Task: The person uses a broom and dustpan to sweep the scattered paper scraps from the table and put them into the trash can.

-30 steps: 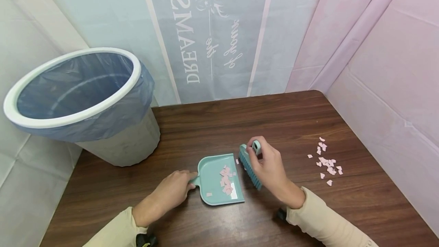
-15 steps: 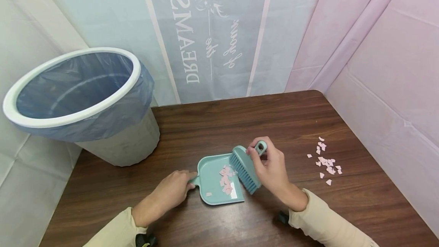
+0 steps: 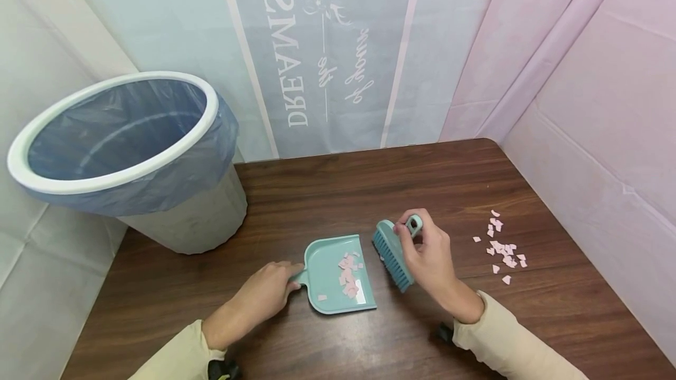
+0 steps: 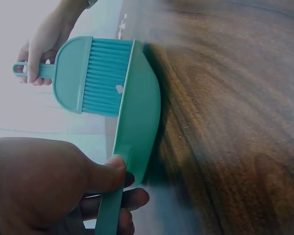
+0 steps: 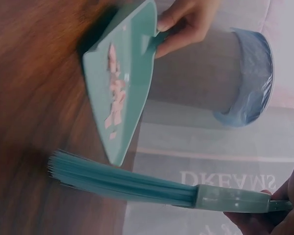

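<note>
A teal dustpan [image 3: 324,263] lies on the wooden table, its open edge facing right. My left hand [image 3: 268,289] holds its short handle; in the left wrist view the thumb [image 4: 116,164] presses on top of it. Pink paper scraps [image 3: 348,277] are heaped inside the pan near its front edge. Just right of that edge, apart from it, my right hand [image 3: 430,254] grips a teal hand brush [image 3: 392,257] by its handle, bristles slanting down toward the table. One scrap [image 4: 119,89] shows against the bristles in the left wrist view.
More pink scraps [image 3: 504,251] lie scattered at the table's right. A grey bin with a blue liner [image 3: 179,216] stands at the back left, its white rim above the table. Fabric-covered walls [image 3: 338,133] border the table at the back and sides.
The brush moved left over the dustpan's front edge, then back right, away from it, in my right hand. My left hand and the dustpan stayed in place.
</note>
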Demonstrator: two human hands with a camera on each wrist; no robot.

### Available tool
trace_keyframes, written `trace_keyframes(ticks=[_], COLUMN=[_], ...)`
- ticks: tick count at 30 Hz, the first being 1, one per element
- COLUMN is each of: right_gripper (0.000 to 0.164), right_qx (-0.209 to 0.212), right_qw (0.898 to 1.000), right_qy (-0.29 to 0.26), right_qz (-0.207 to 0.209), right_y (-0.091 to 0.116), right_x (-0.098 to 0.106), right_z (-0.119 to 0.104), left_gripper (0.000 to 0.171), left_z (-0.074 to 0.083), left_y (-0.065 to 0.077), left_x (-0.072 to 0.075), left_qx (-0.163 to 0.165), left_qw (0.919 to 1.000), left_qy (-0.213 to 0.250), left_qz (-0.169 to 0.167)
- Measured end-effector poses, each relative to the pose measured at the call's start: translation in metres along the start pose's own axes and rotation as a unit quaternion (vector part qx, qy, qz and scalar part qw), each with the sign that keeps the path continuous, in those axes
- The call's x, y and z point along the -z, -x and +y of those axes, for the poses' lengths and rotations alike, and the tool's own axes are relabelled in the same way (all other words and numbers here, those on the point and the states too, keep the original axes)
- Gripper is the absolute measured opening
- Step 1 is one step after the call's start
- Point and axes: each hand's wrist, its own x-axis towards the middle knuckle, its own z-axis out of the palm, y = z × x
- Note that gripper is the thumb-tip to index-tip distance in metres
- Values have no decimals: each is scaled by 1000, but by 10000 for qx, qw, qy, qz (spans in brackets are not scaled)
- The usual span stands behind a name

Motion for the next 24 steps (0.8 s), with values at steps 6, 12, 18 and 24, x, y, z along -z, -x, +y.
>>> trace_keyframes(ticks=[6,12,18,24], right_gripper=[6,4,14,6], right_qx=[-114,-232,-265,-263], right_qw=[9991,9969,9940,9921], right_qy=[393,732,1019,1171], right_qz=[56,172,306,376], right_y=[2,1,0,1], right_x=[13,29,43,53], right_z=[10,19,28,35], left_gripper=[34,33,32,32], left_z=[-3,-6,-10,-14], left_y=[3,6,8,11], left_x=[-4,-10,-14,-17], left_qx=[-17,-166,-262,-261], left_qw=[10000,9994,9983,9963], left_qy=[28,-29,-176,-344], left_qz=[86,303,485,742])
